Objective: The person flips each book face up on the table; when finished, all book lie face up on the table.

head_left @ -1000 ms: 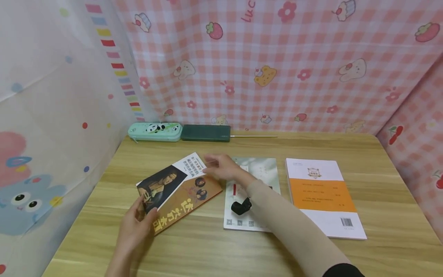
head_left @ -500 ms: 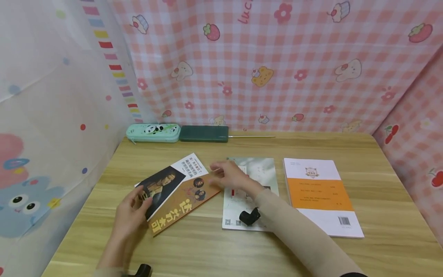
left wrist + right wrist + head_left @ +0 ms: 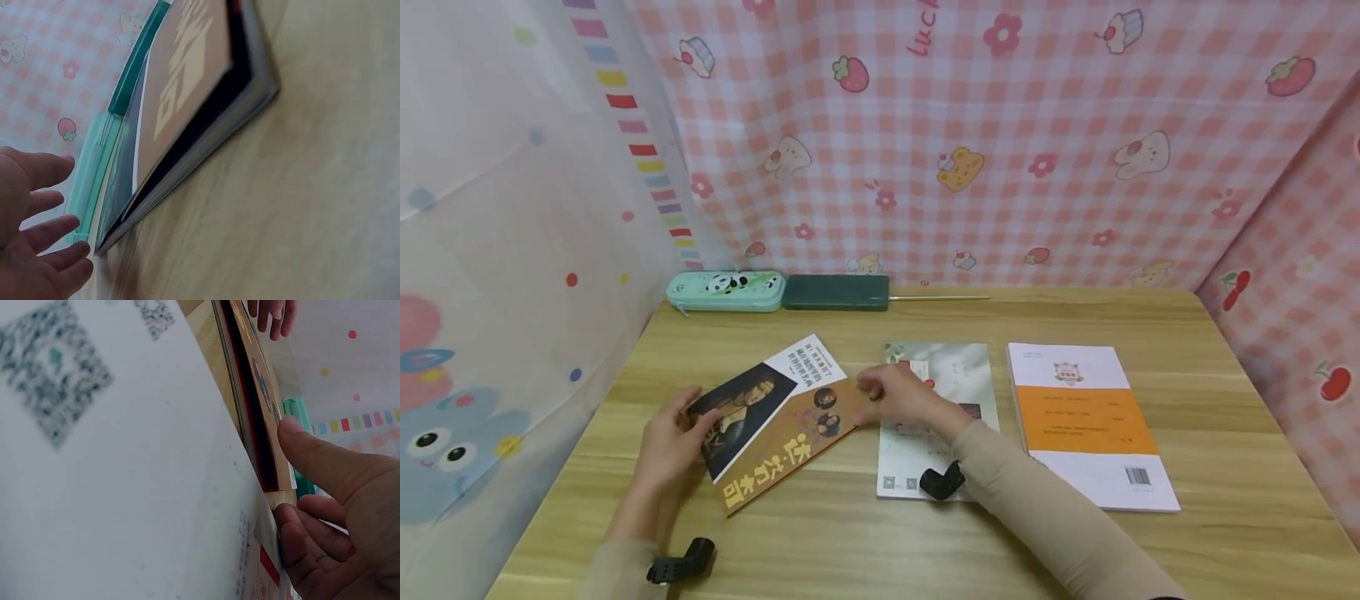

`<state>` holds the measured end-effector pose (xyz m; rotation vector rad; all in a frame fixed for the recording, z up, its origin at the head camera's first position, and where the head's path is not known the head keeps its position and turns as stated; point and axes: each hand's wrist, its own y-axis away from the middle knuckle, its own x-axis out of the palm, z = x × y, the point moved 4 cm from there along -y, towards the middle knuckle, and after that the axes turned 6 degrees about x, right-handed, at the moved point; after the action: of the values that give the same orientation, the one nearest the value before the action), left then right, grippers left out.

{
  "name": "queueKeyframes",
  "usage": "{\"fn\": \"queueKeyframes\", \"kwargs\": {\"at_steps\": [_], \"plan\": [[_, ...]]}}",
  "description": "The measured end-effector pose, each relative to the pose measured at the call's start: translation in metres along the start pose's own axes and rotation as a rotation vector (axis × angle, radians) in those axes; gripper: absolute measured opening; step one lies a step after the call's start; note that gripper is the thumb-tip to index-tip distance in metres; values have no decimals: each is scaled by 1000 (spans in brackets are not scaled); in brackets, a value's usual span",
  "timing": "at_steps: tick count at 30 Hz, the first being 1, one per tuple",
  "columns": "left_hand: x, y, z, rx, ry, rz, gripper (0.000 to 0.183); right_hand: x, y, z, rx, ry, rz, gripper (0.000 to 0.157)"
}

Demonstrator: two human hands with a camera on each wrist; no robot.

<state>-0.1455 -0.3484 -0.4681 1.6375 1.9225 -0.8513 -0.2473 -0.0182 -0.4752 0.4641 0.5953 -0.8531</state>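
Observation:
A book (image 3: 778,408) with a dark portrait and an orange-brown band lies slanted on the table. At its left edge is my left hand (image 3: 673,437), thumb overlapping the cover in the head view. The left wrist view shows that hand's fingers (image 3: 59,231) spread and loosely bent, with a gap to the book. My right hand (image 3: 906,400) is at the book's right corner, partly over a pale green book (image 3: 958,375). In the right wrist view, its thumb (image 3: 312,447) is near the cover's edge and the fingers are bent below the corner. The book's cover stands slightly raised.
On the right lies a white book with an orange band (image 3: 1075,421). A mint panda pencil case (image 3: 726,292), a dark green box (image 3: 837,292) and a thin metallic rod (image 3: 940,297) line the table's back edge. Patterned curtains (image 3: 880,150) surround the table.
My left hand has let go of the slanted book's lower left part and moved up along its left edge. The right hand has moved from the top corner down the right edge.

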Motion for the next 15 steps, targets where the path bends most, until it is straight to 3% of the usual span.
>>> {"fn": "queueKeyframes", "kwargs": {"at_steps": [9,15], "plan": [[0,-8,13,-122,75,73,61,4,-2,2,-85,98,15,56],[-2,-8,14,-104,56,83,52,3,-5,3,-99,157,8,35]]}}
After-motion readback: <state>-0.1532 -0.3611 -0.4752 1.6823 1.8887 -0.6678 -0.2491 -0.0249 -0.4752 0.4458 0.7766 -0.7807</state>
